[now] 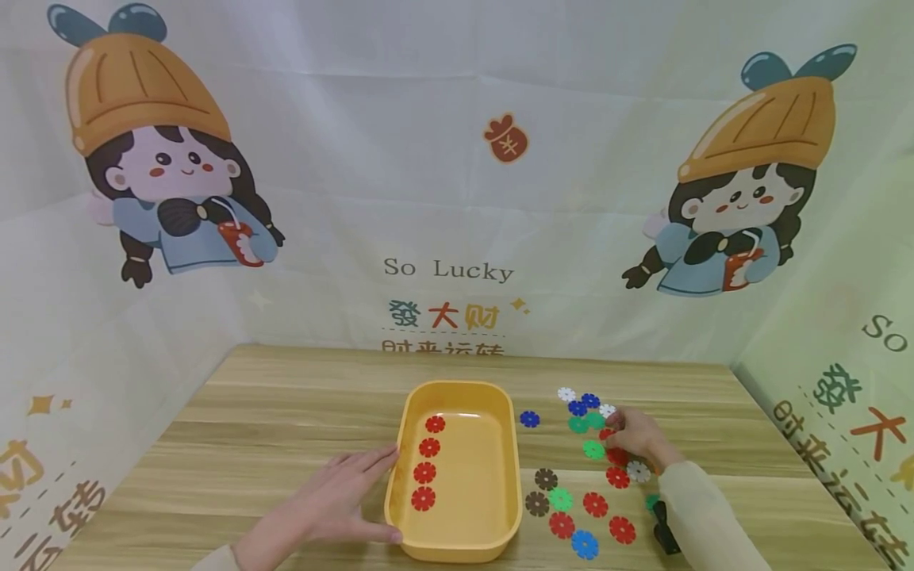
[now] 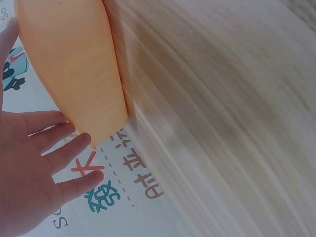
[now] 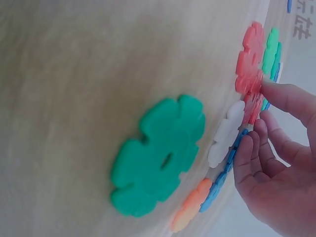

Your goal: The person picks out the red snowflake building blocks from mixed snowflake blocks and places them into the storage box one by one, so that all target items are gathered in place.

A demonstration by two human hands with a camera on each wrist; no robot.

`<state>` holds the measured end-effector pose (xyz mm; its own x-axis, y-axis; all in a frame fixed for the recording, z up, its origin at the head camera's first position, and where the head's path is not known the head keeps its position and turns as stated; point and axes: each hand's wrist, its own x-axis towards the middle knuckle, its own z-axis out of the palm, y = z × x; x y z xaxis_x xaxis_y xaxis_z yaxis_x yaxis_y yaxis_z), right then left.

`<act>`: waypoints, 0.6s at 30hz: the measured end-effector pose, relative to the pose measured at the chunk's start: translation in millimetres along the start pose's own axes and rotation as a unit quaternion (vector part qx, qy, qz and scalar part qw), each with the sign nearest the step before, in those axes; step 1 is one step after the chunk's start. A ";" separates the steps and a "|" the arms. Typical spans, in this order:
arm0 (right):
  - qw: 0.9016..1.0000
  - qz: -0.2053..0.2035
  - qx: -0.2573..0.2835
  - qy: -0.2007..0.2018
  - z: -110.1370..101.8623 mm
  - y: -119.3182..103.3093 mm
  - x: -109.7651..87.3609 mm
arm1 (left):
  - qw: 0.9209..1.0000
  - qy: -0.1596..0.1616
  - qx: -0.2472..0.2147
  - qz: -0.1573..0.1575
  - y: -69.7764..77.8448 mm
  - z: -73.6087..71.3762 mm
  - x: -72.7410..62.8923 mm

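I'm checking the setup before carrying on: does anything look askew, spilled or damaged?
Nothing stands out: the yellow tray sits upright, its red discs line up neatly, and the scattered discs beside it show no visible damage.

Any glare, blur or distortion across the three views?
Head: faint glare inside the tray, printed figures lean outward, likely wide-angle stretch; left wrist: table grain soft, pale sheen; right wrist: table blurred, green disc slightly soft.

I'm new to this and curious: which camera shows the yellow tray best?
The head view: it shows nearly the whole yellow tray from above, with four red pieces inside. The left wrist view shows only part of its outside, beside the left hand; the right wrist view does not show it.
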<state>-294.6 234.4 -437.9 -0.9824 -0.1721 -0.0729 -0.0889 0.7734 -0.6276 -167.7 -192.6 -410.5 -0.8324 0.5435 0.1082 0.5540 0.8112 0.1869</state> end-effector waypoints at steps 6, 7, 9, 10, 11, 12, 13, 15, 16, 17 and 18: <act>0.999 0.011 0.027 -0.014 -0.6 -1.9 -1.3 | 1.000 -0.001 -0.001 0.000 0.3 -0.8 0.1; 0.999 0.012 0.030 -0.015 -0.4 -2.0 -1.4 | 1.000 -0.001 -0.002 0.000 0.4 -0.7 0.1; 0.999 0.012 0.035 -0.019 -0.1 -1.9 -0.8 | 1.000 -0.001 -0.003 0.000 0.5 -0.5 -0.1; 0.999 0.014 0.037 -0.020 0.0 -1.9 -0.7 | 1.000 -0.001 -0.003 0.000 0.5 -0.5 -0.1; 0.999 0.013 0.035 -0.021 -0.1 -1.7 -0.4 | 1.000 0.000 -0.003 0.000 0.5 -0.5 -0.1; 0.999 0.013 0.034 -0.022 -0.2 -1.7 -0.3 | 1.000 -0.001 -0.003 0.000 0.6 -0.5 -0.1; 0.999 0.013 0.030 -0.022 -0.5 -1.7 0.0 | 1.000 -0.001 -0.003 0.000 0.6 -0.5 -0.1; 0.999 0.017 0.024 -0.023 -1.1 -1.5 0.5 | 1.000 -0.001 -0.003 0.000 0.8 -0.7 0.0; 0.999 0.017 0.021 -0.024 -1.7 -1.6 0.4 | 1.000 -0.001 -0.003 0.000 0.8 -0.7 0.1; 0.999 0.016 0.018 -0.024 -2.3 -1.7 0.4 | 1.000 -0.001 -0.002 0.000 0.9 -0.8 0.2; 0.999 0.015 0.015 -0.025 -3.0 -2.2 0.2 | 1.000 -0.001 -0.002 0.000 1.0 -0.9 0.3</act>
<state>-295.1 234.5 -434.2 -0.9751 -0.1795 -0.1304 -0.0534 0.7603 -0.6474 -167.4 -191.9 -409.4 -0.8328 0.5433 0.1063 0.5533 0.8109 0.1906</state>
